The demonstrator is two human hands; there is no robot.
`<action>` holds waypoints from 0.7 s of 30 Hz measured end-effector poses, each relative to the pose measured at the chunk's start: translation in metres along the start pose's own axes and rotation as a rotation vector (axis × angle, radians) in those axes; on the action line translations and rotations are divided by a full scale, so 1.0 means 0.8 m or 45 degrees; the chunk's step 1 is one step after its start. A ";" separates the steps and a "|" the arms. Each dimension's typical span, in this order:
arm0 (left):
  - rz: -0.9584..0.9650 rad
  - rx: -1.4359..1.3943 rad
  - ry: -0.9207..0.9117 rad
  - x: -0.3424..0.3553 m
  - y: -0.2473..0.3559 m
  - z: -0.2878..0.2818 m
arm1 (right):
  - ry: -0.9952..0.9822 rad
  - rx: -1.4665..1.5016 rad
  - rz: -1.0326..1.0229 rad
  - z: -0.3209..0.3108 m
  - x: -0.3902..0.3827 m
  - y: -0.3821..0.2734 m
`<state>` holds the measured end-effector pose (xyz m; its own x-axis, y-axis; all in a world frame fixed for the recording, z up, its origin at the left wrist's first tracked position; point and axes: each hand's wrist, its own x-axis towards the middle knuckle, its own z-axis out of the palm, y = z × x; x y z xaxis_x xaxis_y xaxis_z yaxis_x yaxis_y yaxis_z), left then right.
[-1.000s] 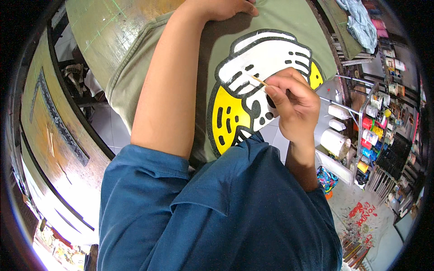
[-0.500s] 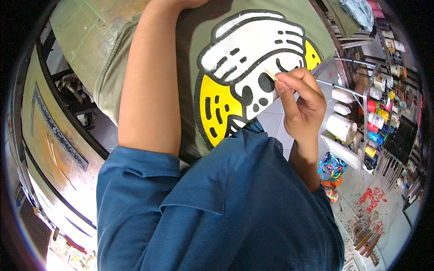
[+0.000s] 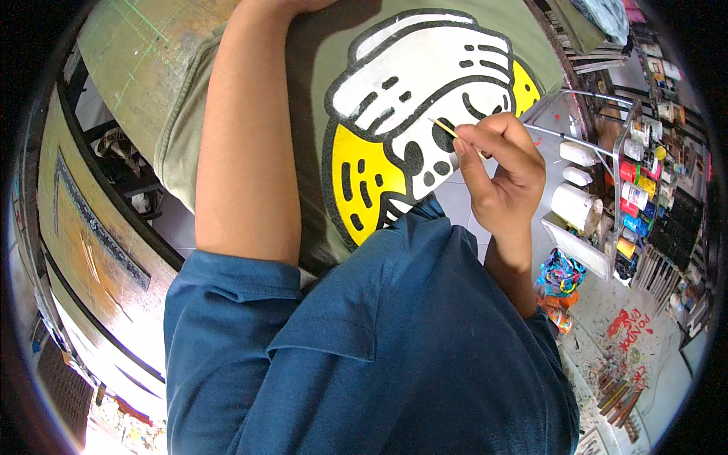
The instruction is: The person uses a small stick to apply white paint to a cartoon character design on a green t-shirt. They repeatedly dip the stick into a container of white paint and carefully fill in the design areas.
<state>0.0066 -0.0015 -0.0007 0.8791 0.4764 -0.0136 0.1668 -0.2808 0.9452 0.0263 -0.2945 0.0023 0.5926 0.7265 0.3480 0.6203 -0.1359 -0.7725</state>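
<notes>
Shifting right across the print [image 3: 425, 114], the right hand [image 3: 500, 174] is pinching a thin brush [image 3: 447, 129], tip pointing far-left; left hand hidden, grip unknowable

An art workshop: racked paint bottles [image 3: 633, 193] (many colours), paint-spattered floor [image 3: 629, 334], worn worktable [image 3: 129, 53]

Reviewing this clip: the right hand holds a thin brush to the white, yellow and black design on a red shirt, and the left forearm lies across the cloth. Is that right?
Not quite: the shirt is olive green, not red, as the head view shows. The rest stands: the right hand pinches a thin brush against the white, yellow and black design, and the left forearm lies across the cloth, its hand out of view past the top edge.
</notes>
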 end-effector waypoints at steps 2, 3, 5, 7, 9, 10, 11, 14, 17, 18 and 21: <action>-0.031 0.012 0.021 -0.003 0.007 0.000 | 0.004 0.005 0.003 0.001 0.000 0.000; -0.047 0.018 0.032 -0.005 0.010 0.000 | 0.010 0.014 0.012 0.000 0.000 0.000; -0.023 0.017 0.017 -0.010 0.015 -0.001 | 0.038 0.061 0.035 -0.001 0.000 0.001; -0.034 0.020 0.024 -0.010 0.016 -0.002 | 0.082 0.125 0.058 -0.003 0.001 0.003; -0.086 0.040 0.045 -0.008 0.017 0.000 | 0.098 0.106 0.044 -0.003 0.001 0.009; -0.082 0.072 0.049 -0.009 0.018 0.000 | 0.108 0.097 0.038 -0.003 0.001 0.010; -0.078 0.104 0.053 -0.009 0.019 0.000 | 0.115 0.092 0.036 -0.002 0.000 0.011; -0.104 0.118 0.062 -0.013 0.025 0.001 | 0.137 0.070 0.019 0.003 -0.002 0.009; -0.092 0.078 0.061 -0.010 0.022 0.000 | 0.157 0.043 -0.027 0.004 0.001 0.000; -0.078 0.062 0.056 -0.008 0.018 0.000 | 0.157 0.045 -0.049 0.005 0.004 -0.004; -0.046 0.000 0.000 -0.002 0.007 -0.002 | 0.148 0.064 -0.090 0.013 0.004 -0.008</action>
<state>0.0055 -0.0025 0.0051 0.8726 0.4861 -0.0482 0.1989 -0.2634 0.9439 0.0190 -0.2843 0.0026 0.6056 0.6495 0.4597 0.6378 -0.0508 -0.7685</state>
